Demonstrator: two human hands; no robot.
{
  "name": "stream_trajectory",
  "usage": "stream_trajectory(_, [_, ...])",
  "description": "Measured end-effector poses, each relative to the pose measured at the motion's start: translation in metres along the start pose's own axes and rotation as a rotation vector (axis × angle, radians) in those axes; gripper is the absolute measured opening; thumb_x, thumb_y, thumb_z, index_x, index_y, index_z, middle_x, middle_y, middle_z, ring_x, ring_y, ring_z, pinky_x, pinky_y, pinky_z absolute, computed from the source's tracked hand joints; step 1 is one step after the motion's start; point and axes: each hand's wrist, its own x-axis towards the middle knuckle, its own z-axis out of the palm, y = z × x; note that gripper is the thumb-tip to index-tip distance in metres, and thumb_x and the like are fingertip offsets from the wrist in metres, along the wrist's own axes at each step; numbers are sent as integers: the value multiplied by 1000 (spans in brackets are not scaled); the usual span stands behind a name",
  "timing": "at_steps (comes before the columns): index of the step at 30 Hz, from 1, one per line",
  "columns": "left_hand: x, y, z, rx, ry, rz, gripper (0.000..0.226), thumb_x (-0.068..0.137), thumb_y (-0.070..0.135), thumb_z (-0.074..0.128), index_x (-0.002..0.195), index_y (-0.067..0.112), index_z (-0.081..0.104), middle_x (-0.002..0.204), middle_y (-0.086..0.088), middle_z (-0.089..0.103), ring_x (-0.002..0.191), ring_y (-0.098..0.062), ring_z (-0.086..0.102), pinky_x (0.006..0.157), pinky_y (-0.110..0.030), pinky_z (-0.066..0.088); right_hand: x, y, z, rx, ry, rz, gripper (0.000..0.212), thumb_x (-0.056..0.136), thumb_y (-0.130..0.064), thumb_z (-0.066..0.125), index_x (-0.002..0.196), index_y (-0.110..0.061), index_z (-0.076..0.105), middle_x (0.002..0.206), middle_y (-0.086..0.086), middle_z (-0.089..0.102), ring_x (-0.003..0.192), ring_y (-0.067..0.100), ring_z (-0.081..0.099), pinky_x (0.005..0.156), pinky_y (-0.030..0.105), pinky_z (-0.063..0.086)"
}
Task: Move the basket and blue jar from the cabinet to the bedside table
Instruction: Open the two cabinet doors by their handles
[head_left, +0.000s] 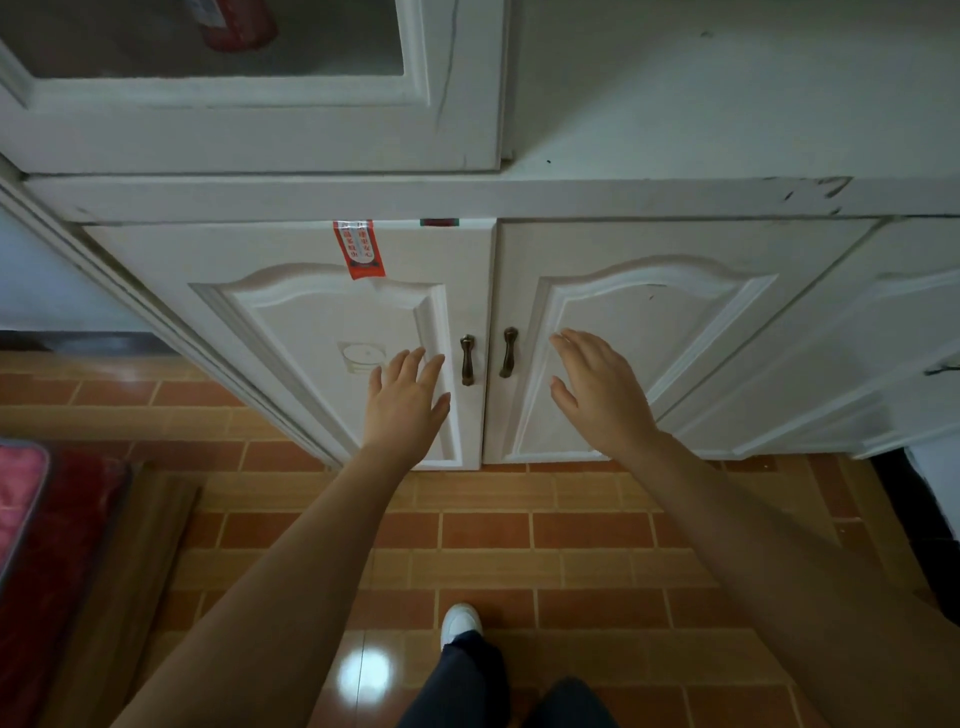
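Note:
I face a white cabinet (519, 200) whose two lower doors are closed. The left door (322, 332) and the right door (649, 332) each carry a bronze handle, the left handle (467, 359) and the right handle (508, 352), at the middle seam. My left hand (405, 400) hovers with spread fingers just left of its handle, holding nothing. My right hand (597, 389) is spread in front of the right door, just right of the other handle, also with nothing in it. No basket or blue jar shows.
A red sticker (359, 248) hangs on the left door. Above is a glass-fronted upper door (249, 83) with a red object behind it. The floor is orange tile (519, 545). A pink and red bedcover (31, 519) and wooden bed edge lie at left. My shoe (460, 623) stands below.

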Motion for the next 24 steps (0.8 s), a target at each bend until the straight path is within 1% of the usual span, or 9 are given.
stream_trajectory(3, [1,0,12,12,49,13,52,96,38,37,143,20,24,151,-7,25,139,-24,15,113,-45,14,-1,-1,18,-6,29,-15,47,92,-19,49,135,-4,40,141,16,43,132,30,37,107,45,31])
stream_trajectory(6, [2,-3,31,24,138,54,52,95,38,39,142,19,26,150,-9,27,139,-25,17,113,-46,15,-7,6,41,12,87,6,46,93,-20,48,135,-3,39,141,16,43,132,30,37,107,45,30])
stream_trajectory(11, [1,-15,84,71,279,56,52,94,38,42,140,18,31,147,-12,33,137,-28,22,112,-47,18,-18,27,95,17,140,-49,46,95,-21,43,137,-4,36,144,15,38,135,29,31,110,42,24])
stream_trajectory(14, [4,-22,120,67,352,41,51,93,38,44,138,15,35,145,-13,36,136,-30,25,111,-49,20,-20,39,130,51,200,-67,45,95,-19,44,137,-4,36,144,16,39,135,30,32,110,43,25])
stream_trajectory(20, [20,-38,184,51,489,13,51,92,36,46,137,13,37,144,-14,36,135,-31,27,110,-49,19,-4,54,192,92,323,-102,46,94,-19,44,136,-2,37,142,17,41,133,31,34,109,44,27])
stream_trajectory(24, [30,-40,214,39,601,34,49,90,33,51,132,9,43,140,-18,41,131,-34,33,108,-51,24,8,62,219,129,399,-119,47,94,-19,44,136,-2,37,142,18,41,133,32,34,109,45,27])
